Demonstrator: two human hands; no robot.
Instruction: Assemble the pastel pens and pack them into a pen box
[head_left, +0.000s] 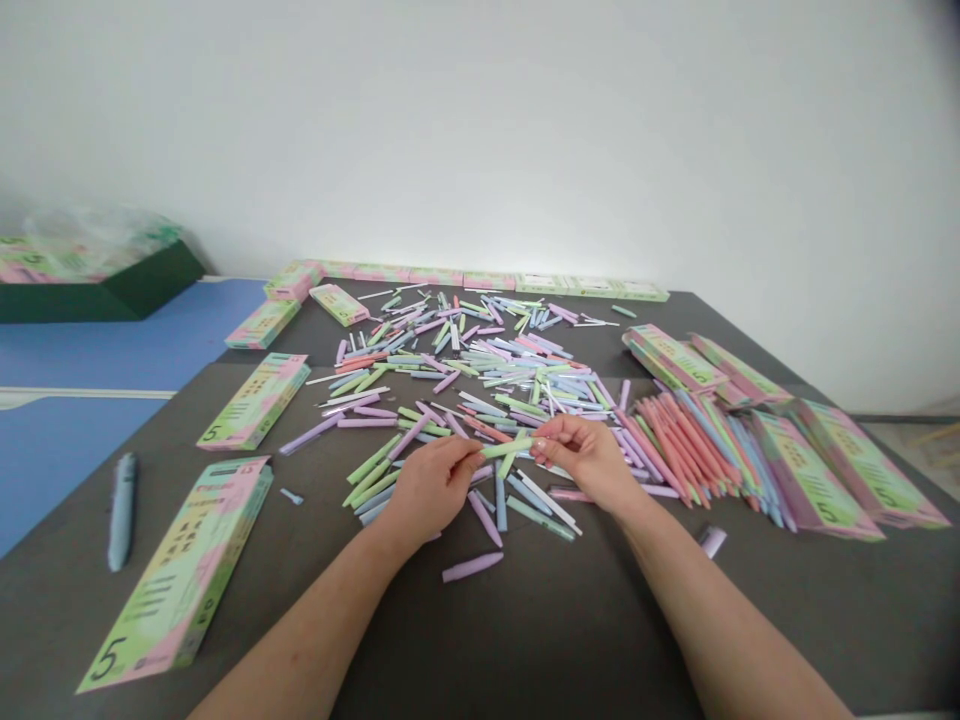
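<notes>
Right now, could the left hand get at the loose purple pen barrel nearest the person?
Probably yes: the purple pen barrel lies uncovered, close to the left hand, though it is pinching a green pen barrel.

A dark green tray (154, 283) holding clear plastic (97, 235) stands on a blue table (97, 345).

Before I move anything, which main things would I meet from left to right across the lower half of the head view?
Thick light-blue plastic barrel, small light-blue plastic piece, left hand, held light-green plastic barrel, right hand, row of coral-coloured plastic barrels, rightmost green-and-pink cardboard box.
</notes>
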